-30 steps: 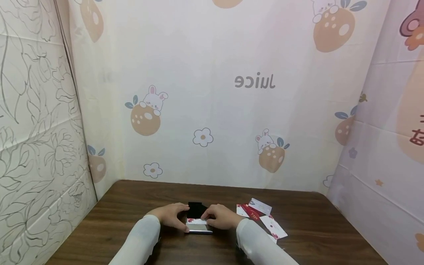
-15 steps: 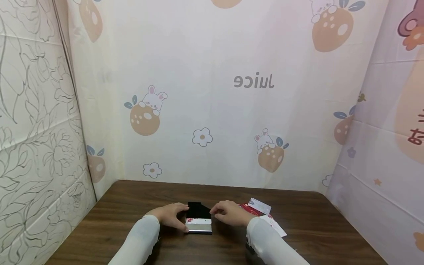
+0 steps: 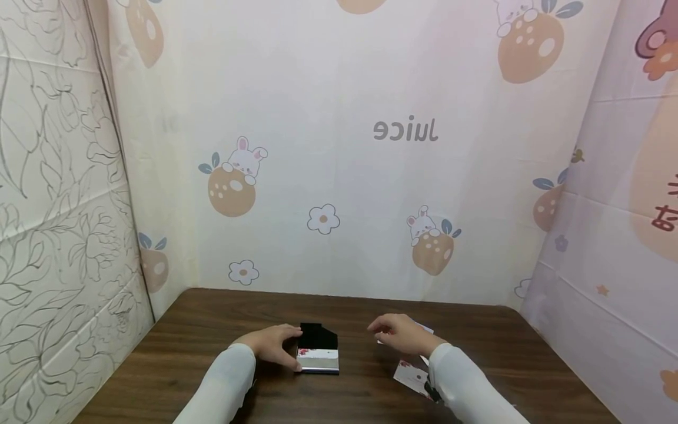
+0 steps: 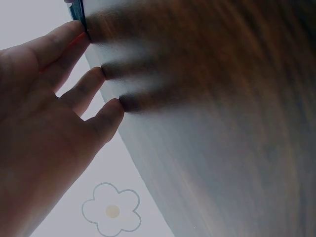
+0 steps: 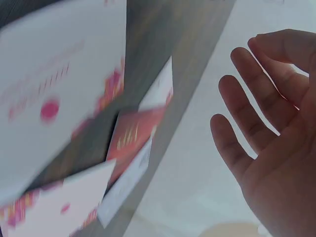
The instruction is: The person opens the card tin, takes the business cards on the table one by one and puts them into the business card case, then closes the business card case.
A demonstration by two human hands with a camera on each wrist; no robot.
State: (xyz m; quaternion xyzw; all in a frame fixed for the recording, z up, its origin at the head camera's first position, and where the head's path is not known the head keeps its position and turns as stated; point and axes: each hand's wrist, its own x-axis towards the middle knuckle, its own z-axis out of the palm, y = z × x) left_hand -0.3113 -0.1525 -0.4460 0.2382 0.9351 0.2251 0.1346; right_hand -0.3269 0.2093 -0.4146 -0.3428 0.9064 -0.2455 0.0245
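I see a black, silver-edged rectangular card case (image 3: 319, 337) unfolded on a dark brown wooden table (image 3: 222, 312), well in from the far edge; the person's left hand (image 3: 269, 344) touches its left side, fingers extended; wood stretches between it and the right hand (image 3: 406, 334), raised, loosely bent fingers holding nothing; the right wrist view shows a glossy red card (image 5: 131, 138), hidden from the head view, among white, pink-flowered cards (image 5: 74, 69).

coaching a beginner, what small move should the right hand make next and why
Probably pinch a loose white rectangular card with pink print: the right hand looks empty and hovers nearby, while the left hand rests against the open black-and-silver card case.
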